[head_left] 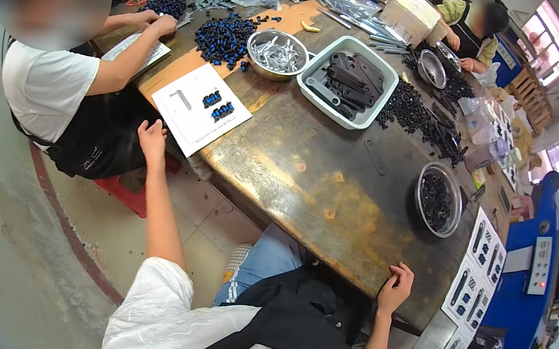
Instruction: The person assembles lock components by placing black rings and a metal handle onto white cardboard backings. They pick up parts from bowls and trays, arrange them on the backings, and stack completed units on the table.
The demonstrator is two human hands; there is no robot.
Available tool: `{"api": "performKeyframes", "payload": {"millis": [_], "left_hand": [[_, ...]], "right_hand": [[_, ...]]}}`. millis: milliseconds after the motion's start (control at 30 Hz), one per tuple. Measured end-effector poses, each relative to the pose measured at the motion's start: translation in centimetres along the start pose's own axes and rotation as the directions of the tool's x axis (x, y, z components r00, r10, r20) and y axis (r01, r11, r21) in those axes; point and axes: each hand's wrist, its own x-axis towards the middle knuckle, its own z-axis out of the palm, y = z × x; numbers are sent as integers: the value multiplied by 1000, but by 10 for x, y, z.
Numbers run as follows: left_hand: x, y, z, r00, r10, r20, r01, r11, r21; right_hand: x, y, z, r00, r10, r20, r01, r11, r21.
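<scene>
My left hand is raised beside the table's left edge, fingers loosely apart and nothing in them. Close to it lies a white printed sheet with pictures of blue-and-black parts. My right hand rests at the near edge of the worn dark table, its fingers slightly bent and apart, holding nothing. Farther up from that hand stands a steel bowl of small black parts. A thin, long metal piece lies alone mid-table. Behind it is a pale plastic tub holding dark flat bars.
Beside the tub sit a steel bowl of silvery pieces and a pile of blue-and-black parts. Loose black parts spread rightward. Printed sheets hang along the right edge. One co-worker sits left, another far right.
</scene>
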Motion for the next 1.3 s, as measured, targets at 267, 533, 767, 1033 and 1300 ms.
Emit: {"api": "performKeyframes", "payload": {"millis": [267,533,767,1033,1300], "left_hand": [[0,-20,24,938,64,342,-84,996,42],[-86,-11,14,940,144,308,-126,989,-78],[-225,0,23,898,146,415,-89,984,-153],[-329,-2,23,846,79,527,-51,996,-67],[-393,10,24,743,10,669,75,992,-97]], "right_hand": [[-8,7,-4,997,0,-82,-9,994,-109],[-1,-125,37,954,-285,96,278,957,83],[-40,-193,145,543,-154,825,-404,814,418],[-63,-155,167,326,-51,944,-945,-26,325],[-57,-128,119,372,27,928,-912,-176,371]]}}
